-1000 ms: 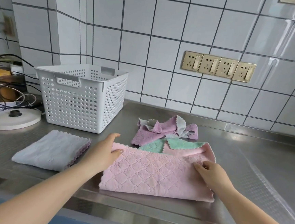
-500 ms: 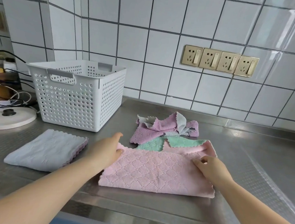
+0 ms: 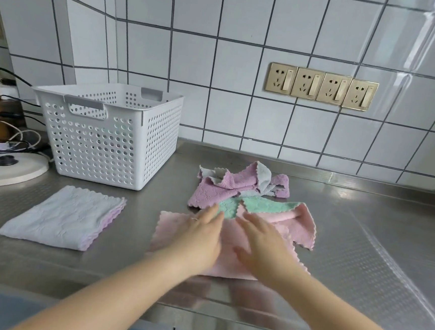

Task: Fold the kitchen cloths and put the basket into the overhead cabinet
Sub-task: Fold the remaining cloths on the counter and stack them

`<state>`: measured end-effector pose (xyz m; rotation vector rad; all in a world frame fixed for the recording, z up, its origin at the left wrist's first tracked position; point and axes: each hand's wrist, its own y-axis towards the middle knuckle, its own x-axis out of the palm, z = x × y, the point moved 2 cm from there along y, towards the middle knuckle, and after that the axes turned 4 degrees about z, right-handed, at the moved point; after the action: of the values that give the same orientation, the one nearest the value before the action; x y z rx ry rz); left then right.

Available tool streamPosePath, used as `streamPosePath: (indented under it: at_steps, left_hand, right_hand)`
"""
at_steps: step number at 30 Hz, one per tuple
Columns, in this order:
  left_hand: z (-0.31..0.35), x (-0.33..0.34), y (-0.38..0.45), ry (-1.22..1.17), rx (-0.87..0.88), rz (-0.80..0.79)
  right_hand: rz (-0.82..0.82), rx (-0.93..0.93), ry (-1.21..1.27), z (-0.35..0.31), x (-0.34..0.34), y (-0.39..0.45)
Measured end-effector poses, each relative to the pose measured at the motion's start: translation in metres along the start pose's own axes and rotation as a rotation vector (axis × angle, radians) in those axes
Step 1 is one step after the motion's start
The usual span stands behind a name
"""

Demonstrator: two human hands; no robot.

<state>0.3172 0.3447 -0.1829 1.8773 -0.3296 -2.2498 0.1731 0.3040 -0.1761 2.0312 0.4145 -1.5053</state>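
A light pink cloth lies folded on the steel counter in front of me. My left hand and my right hand rest flat on its middle, side by side, fingers stretched toward the wall. Behind it lie a green cloth and a crumpled purple and grey cloth. A folded grey cloth with a purple one under it sits at the left. The white perforated basket stands upright at the back left.
A white round lid with a black knob and tangled cables lie left of the basket. Gold wall sockets sit on the tiled wall. The counter's front edge runs just below my forearms.
Both hands moved from the pink cloth's left and right ends to its middle. The cloth now looks narrower, with its right end shifted inward.
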Motion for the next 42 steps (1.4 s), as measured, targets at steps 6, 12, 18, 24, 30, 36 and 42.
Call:
streamPosePath:
  at_steps: [6,12,18,24,30,36,42]
  left_hand:
    - [-0.005,0.027,-0.013,0.128,-0.064,-0.197]
    - [-0.029,0.014,-0.022,0.163,-0.126,-0.278]
    - [-0.059,0.008,-0.034,0.121,-0.205,-0.291]
    - [-0.062,0.005,-0.035,0.138,-0.210,-0.268]
    - [-0.020,-0.019,-0.052,-0.405,-0.118,0.078]
    - [0.027,-0.025,-0.086,-1.719,-0.682,-0.190]
    - [0.024,-0.016,-0.092,-1.972,-0.929,-0.235]
  right_hand:
    - [-0.108,0.015,-0.070,-0.002,0.040,-0.008]
    - [-0.197,0.063,-0.127,0.028,0.028,-0.019]
    - [-0.233,0.171,-0.160,0.057,0.020,-0.027]
    - [-0.291,0.221,-0.182,0.060,0.016,-0.028]
    - [-0.313,0.216,-0.185,0.045,-0.010,0.001]
    - [-0.152,0.037,-0.063,0.003,-0.007,0.041]
    - [-0.246,0.009,-0.071,-0.018,0.018,0.068]
